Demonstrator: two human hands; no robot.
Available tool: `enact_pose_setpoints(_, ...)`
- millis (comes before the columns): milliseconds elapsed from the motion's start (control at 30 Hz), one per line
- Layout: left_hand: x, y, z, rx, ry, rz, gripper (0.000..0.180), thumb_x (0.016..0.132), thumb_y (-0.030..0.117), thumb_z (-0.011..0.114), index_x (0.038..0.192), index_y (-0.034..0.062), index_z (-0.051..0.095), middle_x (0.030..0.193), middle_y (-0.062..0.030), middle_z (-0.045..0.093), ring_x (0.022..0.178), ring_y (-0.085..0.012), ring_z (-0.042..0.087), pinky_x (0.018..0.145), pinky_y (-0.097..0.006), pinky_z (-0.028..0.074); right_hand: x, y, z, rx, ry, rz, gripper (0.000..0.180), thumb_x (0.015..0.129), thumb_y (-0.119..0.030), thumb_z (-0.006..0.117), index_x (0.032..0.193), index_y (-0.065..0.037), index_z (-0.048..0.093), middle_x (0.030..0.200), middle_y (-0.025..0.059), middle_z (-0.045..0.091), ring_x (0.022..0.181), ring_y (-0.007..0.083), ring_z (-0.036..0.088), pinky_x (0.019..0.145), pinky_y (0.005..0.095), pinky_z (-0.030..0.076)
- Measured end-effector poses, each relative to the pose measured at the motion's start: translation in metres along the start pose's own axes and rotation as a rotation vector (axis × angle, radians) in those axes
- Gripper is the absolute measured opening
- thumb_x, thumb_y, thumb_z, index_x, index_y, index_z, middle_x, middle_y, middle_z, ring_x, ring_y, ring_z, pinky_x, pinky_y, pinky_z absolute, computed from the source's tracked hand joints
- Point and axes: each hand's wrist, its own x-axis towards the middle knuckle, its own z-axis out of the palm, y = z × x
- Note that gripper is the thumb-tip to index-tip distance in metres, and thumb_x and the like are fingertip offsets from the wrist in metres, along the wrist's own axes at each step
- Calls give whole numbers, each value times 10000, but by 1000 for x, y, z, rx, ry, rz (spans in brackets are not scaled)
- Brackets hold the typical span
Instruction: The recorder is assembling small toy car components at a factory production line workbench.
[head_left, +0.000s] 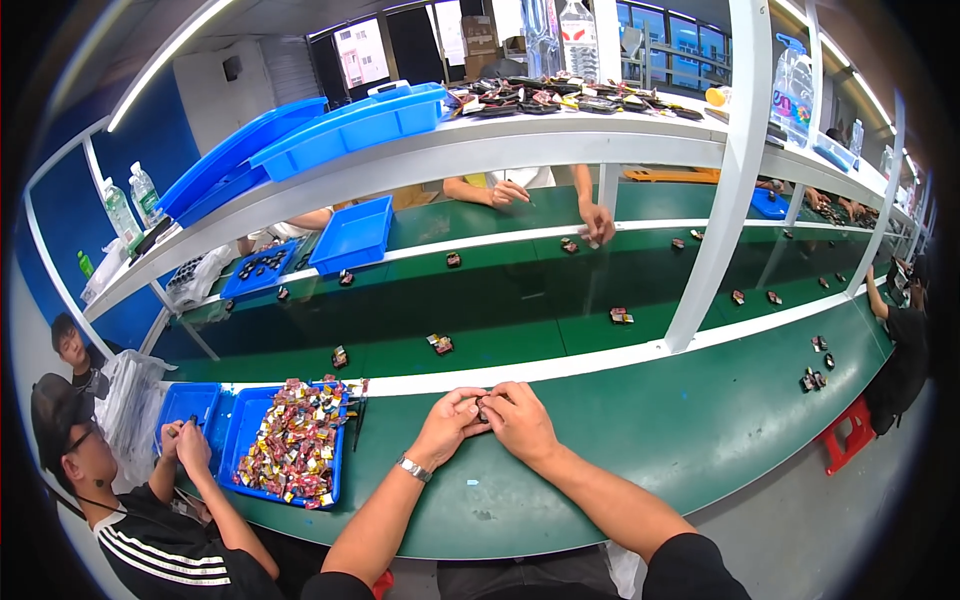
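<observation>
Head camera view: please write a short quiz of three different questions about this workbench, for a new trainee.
1. True or false: both hands, the left hand and the right hand, meet around one small dark part.
2. Which wrist wears the metal wristwatch?
3. The blue tray of small multicoloured pieces lies: A) to the person's left, B) to the person's right, C) on the top shelf.

Key: 1 true; 2 the left; 3 A.
</observation>
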Motion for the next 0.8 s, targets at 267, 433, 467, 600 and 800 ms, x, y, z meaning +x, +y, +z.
enact_pose_setpoints(267,1,-11,7,232,165,132,192,968,24,533,1157,-12,542,1052,-93,659,944,-148,656,804,-293,581,3,-1,-3,122,-24,35,142,766,-13,719,900,-28,675,955,80,611,849,234,621,724,327,529)
enact_pose_setpoints(433,7,-19,0,322,191,211,197,954,-6,537,1150,-19,546,1065,-120,658,958,-151,657,793,-278,575,2,7,-2,448,-93,354,160,808,-5,697,967,3,681,955,91,635,723,162,641,659,271,540)
enact_pose_setpoints(467,8,-20,-1,360,194,220,210,947,-17,539,1157,-21,542,1081,-131,656,976,-159,656,804,-285,573,2,8,-2,449,-104,364,169,818,-2,690,986,13,681,952,94,643,691,140,642,641,256,540)
enact_pose_setpoints(600,4,-8,5,184,74,175,243,929,-28,557,1172,-20,537,1111,-147,650,1000,-186,655,825,-307,571,2,11,-9,466,-94,419,167,817,10,674,984,22,681,925,88,649,706,132,643,648,254,534)
enact_pose_setpoints(800,12,-8,-19,265,176,367,232,906,-31,565,1138,-18,566,1082,-146,668,965,-193,668,800,-307,570,15,57,7,489,38,696,144,813,-18,665,956,-13,678,887,94,683,751,178,677,719,297,554)
